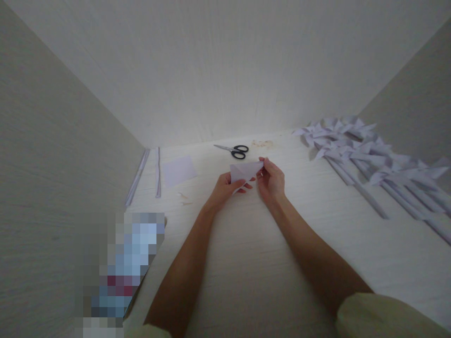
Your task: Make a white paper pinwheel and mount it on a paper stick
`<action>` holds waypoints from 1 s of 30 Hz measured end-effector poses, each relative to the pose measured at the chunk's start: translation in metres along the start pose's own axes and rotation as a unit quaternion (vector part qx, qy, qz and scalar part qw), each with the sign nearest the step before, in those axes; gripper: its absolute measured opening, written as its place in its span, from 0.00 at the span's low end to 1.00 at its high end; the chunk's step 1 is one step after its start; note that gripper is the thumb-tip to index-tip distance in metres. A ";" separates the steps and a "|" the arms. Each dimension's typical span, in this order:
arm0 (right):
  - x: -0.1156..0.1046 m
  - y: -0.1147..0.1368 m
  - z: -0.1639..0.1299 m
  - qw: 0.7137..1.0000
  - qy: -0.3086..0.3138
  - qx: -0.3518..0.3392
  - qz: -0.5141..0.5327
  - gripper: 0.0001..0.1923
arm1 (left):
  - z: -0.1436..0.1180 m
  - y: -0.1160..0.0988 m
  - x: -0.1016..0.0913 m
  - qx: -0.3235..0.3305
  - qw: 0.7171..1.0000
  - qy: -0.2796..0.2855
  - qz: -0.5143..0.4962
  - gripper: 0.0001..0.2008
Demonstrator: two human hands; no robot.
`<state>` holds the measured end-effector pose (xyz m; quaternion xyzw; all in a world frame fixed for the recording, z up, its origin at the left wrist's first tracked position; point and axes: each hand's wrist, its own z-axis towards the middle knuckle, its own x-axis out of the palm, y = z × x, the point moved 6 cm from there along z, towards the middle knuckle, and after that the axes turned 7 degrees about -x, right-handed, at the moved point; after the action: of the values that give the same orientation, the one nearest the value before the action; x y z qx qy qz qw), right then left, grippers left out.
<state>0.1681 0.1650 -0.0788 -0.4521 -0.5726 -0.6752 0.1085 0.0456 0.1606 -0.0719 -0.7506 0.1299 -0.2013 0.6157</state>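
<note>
A folded sheet of white paper (243,170) is held up between both hands over the white surface. My left hand (227,185) is closed on its lower left part, thumb on top and fingers beneath. At the right corner, my right hand (271,178) pinches the paper between thumb and fingertips. Crease lines run across the paper's face. Just beyond the hands lie scissors (234,151) with black handles, blades pointing left. To the left, a flat square of white paper (179,171) rests on the surface.
Two rolled paper sticks (158,172) lie at the left by the wall. Several paper pinwheels (348,145) on sticks are heaped at the right. A blurred-out object (137,258) sits at the lower left. Walls (225,70) enclose the back and sides.
</note>
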 end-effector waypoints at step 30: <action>0.005 0.001 -0.001 0.999 0.038 -0.025 -0.006 0.05 | 0.001 0.001 -0.003 -0.019 0.999 -0.007 -0.040 0.16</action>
<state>0.1647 0.1656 -0.0742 -0.4250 -0.5542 -0.7064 0.1147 0.0436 0.1621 -0.0729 -0.7682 0.0990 -0.2181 0.5938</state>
